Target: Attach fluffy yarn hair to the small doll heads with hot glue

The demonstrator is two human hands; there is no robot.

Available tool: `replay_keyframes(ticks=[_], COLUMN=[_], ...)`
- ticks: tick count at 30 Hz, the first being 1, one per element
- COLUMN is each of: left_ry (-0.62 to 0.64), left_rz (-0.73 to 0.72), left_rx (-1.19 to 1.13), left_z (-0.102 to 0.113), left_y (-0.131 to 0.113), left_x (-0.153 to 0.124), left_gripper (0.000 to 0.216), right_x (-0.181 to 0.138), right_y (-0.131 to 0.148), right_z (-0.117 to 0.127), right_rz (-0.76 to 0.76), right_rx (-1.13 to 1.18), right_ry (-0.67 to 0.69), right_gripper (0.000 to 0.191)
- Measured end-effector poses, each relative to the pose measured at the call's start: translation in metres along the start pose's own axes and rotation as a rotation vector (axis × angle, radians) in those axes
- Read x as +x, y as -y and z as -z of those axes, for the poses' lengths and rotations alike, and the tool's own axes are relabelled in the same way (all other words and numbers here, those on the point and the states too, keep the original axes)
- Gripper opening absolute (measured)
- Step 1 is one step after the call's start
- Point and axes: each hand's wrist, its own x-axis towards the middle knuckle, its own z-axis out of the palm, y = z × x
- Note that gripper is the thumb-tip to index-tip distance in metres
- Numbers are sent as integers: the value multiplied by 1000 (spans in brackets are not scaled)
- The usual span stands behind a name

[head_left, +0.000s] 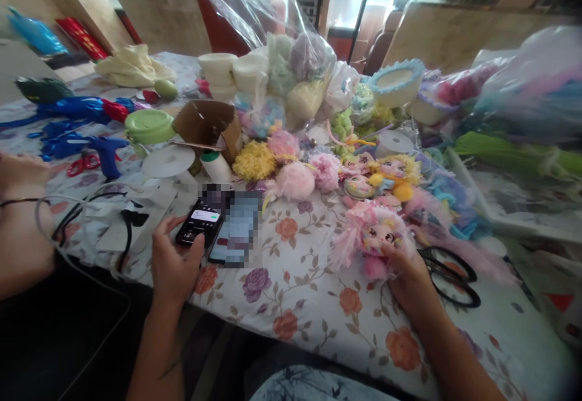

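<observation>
My left hand (175, 261) is closed around a black smartphone (199, 224), its thumb lying over the lower edge of the lit screen. Right beside it on the floral tablecloth (309, 280) lies a second phone (236, 231), partly blurred out. At the right, my right hand (407, 274) grips a small doll head (379, 234) with pink tulle and a pink pompom; the thumb covers part of its face. Black-handled scissors (454, 277) rest just right of that wrist. More doll heads (395, 174) lie behind it.
Behind are pompoms (295, 181), a cardboard box (209, 125), a thread cone (216, 166) and plastic bags (313, 62). A blue glue gun (107, 152) stands at left, near another person's arm (25, 231). A white cable (86, 286) hangs over the table edge.
</observation>
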Motion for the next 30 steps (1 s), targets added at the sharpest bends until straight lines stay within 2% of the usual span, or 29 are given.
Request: replay_keyframes(ticks=[5,8,12,15,20,24,27,30], left_ry=[-16,-20,-89,-135,-140,-179,-148,-62], left_rz=[-107,-73,-19,9,21,39,12,-87], left_rx=[-8,4,21,28,17,19,0,-14], left_z=[-7,-6,-2,0,0,0,-1,-5], left_y=[0,1,-4,-9,-12,-13,-9,-3], left_x=[1,-2,-4,-4,-6,-8,-6,1], left_gripper=[54,44,44,42,38,36,38,39], right_x=[1,0,0,2,2,2,3,4], right_y=[2,9,15,14,8,6,5,5], right_z=[-2,-9,-16,-17,-14,-11,-8,-6], right_rz=[-51,-50,-53,-31,-37,-12,5,3], right_rx=[-3,-1,4,12,26,9,11,16], right_ry=[-18,-27,-11,-16,-53,-34,-2,26], right_gripper=[41,51,58,57,46,48,44,43])
